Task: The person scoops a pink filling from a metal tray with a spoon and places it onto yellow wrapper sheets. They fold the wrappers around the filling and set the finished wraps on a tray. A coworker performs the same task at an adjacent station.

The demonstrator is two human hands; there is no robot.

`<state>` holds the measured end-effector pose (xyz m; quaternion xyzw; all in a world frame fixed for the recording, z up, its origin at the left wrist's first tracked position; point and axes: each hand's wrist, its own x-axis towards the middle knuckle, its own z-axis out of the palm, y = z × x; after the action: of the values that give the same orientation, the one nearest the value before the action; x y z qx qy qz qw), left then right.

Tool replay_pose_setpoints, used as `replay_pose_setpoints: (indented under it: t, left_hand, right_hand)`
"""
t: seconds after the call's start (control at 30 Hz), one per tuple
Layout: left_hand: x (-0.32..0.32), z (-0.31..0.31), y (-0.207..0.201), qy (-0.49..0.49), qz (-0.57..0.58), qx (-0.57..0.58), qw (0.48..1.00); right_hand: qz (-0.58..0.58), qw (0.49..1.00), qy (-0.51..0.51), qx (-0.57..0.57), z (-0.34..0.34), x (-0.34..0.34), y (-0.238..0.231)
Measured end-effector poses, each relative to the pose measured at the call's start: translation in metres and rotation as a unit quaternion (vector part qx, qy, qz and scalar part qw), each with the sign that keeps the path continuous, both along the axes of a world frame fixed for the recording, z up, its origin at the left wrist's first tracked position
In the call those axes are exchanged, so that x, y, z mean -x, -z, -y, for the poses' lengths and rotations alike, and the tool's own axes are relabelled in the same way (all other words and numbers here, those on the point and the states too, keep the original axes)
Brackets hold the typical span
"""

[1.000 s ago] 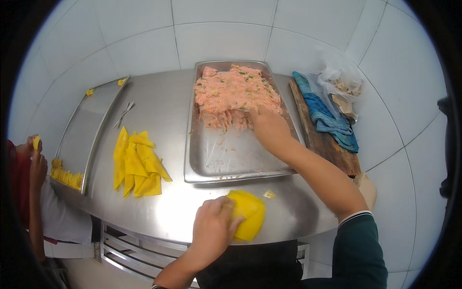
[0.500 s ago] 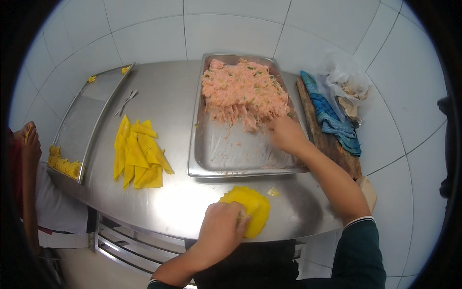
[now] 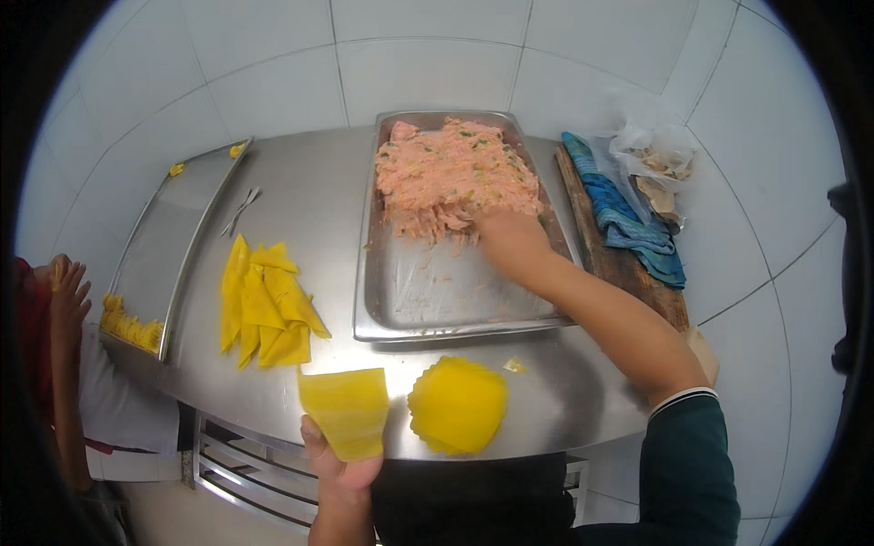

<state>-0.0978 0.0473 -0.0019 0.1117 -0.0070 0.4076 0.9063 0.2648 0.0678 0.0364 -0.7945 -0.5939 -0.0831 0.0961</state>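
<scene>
My left hand (image 3: 344, 464) holds a single square yellow dumpling wrapper (image 3: 346, 409), raised off the table's front edge, with the thumb at its left side and the other fingers hidden under it. My right hand (image 3: 512, 244) reaches into a deep steel pan (image 3: 437, 309). Its fingers are curled at the front edge of the pink minced meat filling (image 3: 460, 168), which is flecked with green. Whatever those fingers grip is hidden. To the right of the held wrapper lies a neat stack of yellow wrappers (image 3: 458, 407). Farther left is a loose pile of folded wrappers (image 3: 269, 305).
A shallow tray (image 3: 177, 214) with filled yellow dumplings (image 3: 132, 325) stands on the left. Two thin metal utensils (image 3: 240, 211) lie beside it. Right of the pan are a wooden board (image 3: 628, 273), a blue cloth (image 3: 624, 214) and a plastic bag (image 3: 651, 150). Another person's hands (image 3: 68, 296) are at far left.
My left hand has come away from the stack, moving left with one wrapper in it. My right hand has shifted left along the filling's front edge.
</scene>
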Motion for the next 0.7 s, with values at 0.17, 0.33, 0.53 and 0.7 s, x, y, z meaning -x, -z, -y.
replay_pose_setpoints:
  t: [0.17, 0.33, 0.53, 0.7]
  left_hand:
    - [0.005, 0.000, -0.002, -0.003, 0.076, 0.091, 0.993]
    - [-0.005, -0.001, -0.002, 0.001, 0.073, 0.131, 0.989]
    - [-0.018, 0.010, -0.012, 0.048, -0.081, 0.087, 0.992]
    - [-0.039, 0.023, -0.032, 0.090, -0.131, 0.041, 0.986]
  right_hand:
    - [-0.090, 0.994, 0.039, 0.040, 0.009, -0.007, 0.006]
    - [-0.282, 0.957, -0.011, 0.066, 0.032, 0.003, -0.004]
    - [-0.525, 0.850, -0.041, 0.002, 0.092, 0.051, -0.055]
    - [-0.403, 0.896, -0.134, -0.127, 0.154, 0.117, -0.065]
